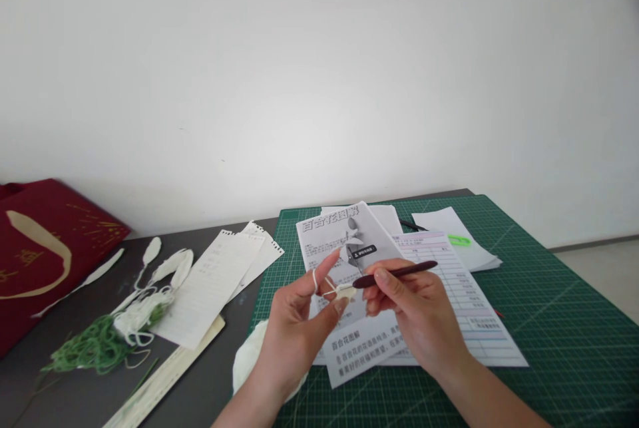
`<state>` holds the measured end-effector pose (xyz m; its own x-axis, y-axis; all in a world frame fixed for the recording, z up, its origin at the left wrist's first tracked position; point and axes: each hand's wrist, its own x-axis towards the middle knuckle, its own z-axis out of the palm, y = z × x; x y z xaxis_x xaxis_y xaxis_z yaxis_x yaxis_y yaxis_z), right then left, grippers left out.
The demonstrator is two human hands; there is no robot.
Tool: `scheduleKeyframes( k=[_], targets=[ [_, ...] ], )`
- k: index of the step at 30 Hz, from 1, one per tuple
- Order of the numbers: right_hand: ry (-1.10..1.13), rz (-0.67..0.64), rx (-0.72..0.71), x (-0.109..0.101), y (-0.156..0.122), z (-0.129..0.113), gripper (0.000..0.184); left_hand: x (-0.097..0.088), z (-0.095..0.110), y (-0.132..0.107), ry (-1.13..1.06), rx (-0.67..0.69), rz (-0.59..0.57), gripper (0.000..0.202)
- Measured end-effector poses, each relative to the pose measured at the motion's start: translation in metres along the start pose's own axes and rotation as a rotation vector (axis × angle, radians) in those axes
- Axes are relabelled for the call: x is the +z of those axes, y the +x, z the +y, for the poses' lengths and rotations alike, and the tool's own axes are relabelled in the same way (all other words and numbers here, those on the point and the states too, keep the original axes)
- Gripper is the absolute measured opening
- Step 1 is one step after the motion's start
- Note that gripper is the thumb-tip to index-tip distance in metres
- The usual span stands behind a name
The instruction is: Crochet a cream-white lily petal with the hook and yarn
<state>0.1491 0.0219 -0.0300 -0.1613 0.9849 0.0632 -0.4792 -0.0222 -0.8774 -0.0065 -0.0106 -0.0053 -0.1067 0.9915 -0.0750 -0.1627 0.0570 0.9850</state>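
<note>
My right hand grips a crochet hook by its dark brown handle, the tip pointing left into the work. Between the thumb and fingers of my left hand is a small cream crochet piece. White yarn loops round my raised left index finger and runs to the hook. Partly behind my left wrist sits a ball of white yarn. Beneath both hands lie a printed pattern sheet with a flower picture and a lined form.
A green cutting mat covers the right of the dark table. On the left lie green yarn, white crocheted petals, handwritten notes, a ruler and a red bag. A bright green clip rests on papers at the back.
</note>
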Motion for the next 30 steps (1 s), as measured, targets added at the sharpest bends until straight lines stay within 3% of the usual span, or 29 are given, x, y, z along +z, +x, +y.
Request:
scheduleKeyframes(
  k=[3,6,9,12,15,20,23,30],
  targets=[
    [-0.211,-0.021,-0.232,0.002,-0.006,0.001,0.009,0.003,0.0,0.001,0.004,-0.004,0.086,0.044],
    [-0.487,-0.067,-0.61,0.004,-0.011,0.0,0.023,0.005,0.0,0.002,-0.06,-0.058,0.115,0.044],
    [-0.732,-0.209,-0.974,0.003,-0.012,0.001,0.033,0.006,-0.001,0.004,-0.236,-0.151,0.066,0.047],
    [-0.863,-0.353,-1.161,0.0,-0.011,0.0,0.033,0.004,0.0,0.005,-0.426,-0.255,-0.001,0.051],
    [-0.769,-0.348,-1.08,0.0,-0.01,-0.003,0.035,0.0,0.001,0.005,-0.516,-0.304,-0.047,0.053],
    [-0.355,-0.191,-0.605,0.004,-0.01,-0.005,0.025,-0.01,0.007,0.007,-0.453,-0.323,-0.173,0.054],
    [-0.196,-0.148,-0.408,0.003,-0.009,-0.003,0.014,-0.015,0.01,0.008,-0.43,-0.327,-0.252,0.053],
    [-0.089,-0.166,-0.283,-0.003,-0.011,-0.004,0.009,-0.022,0.016,0.006,-0.366,-0.335,-0.31,0.052]
  ],
)
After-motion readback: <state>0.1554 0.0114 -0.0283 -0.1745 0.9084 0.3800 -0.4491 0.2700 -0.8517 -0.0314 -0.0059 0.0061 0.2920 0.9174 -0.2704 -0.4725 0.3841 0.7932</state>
